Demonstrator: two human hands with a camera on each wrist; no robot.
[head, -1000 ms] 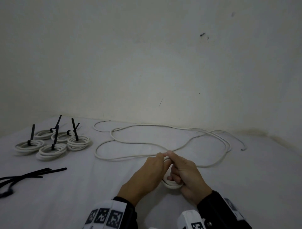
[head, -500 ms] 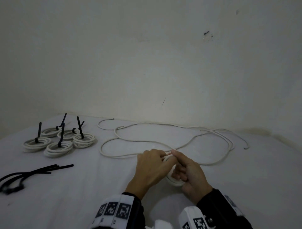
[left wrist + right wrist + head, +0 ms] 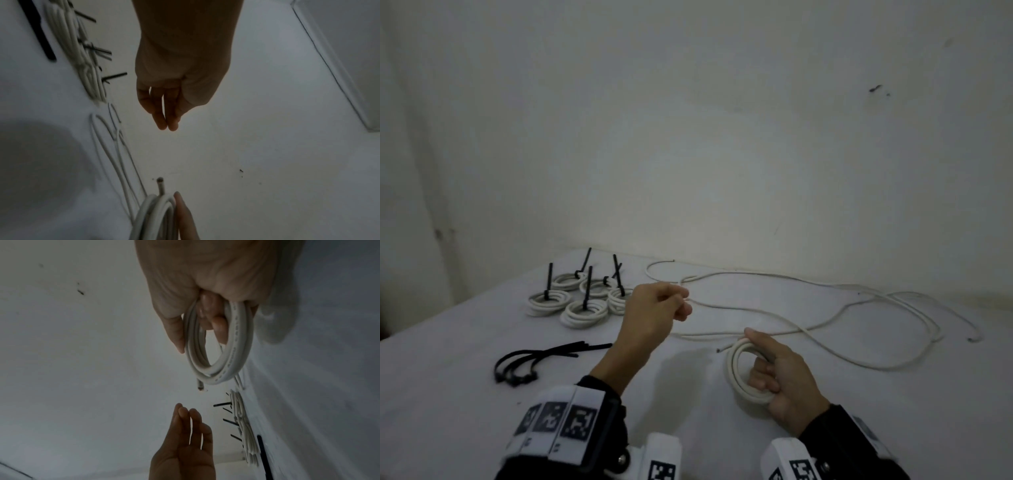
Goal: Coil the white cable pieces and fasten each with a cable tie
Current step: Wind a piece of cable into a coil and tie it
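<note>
Gripping a small finished coil (image 3: 748,371) of white cable, the right hand (image 3: 786,378) is held just above the surface (image 3: 893,411), with the fingers (image 3: 218,324) curled through the ring and the thumb laid along its outer edge, so that the loops are kept from springing apart; the cut end (image 3: 719,350) is left sticking out on the left side. The left hand (image 3: 654,313) is seen apart from the coil, lifted over the surface, its fingers (image 3: 164,116) loosely bent and holding nothing, which suggests it has been freed to fetch a fastener. The loose black cable ties (image 3: 541,358) lie to the left, near the person, within that hand's reach. Five tied coils (image 3: 582,301) are grouped farther back on the left, each with a tie tail standing up. Uncoiled cable (image 3: 859,308) is spread across the far right, judged to be kept aside for later coiling.
</note>
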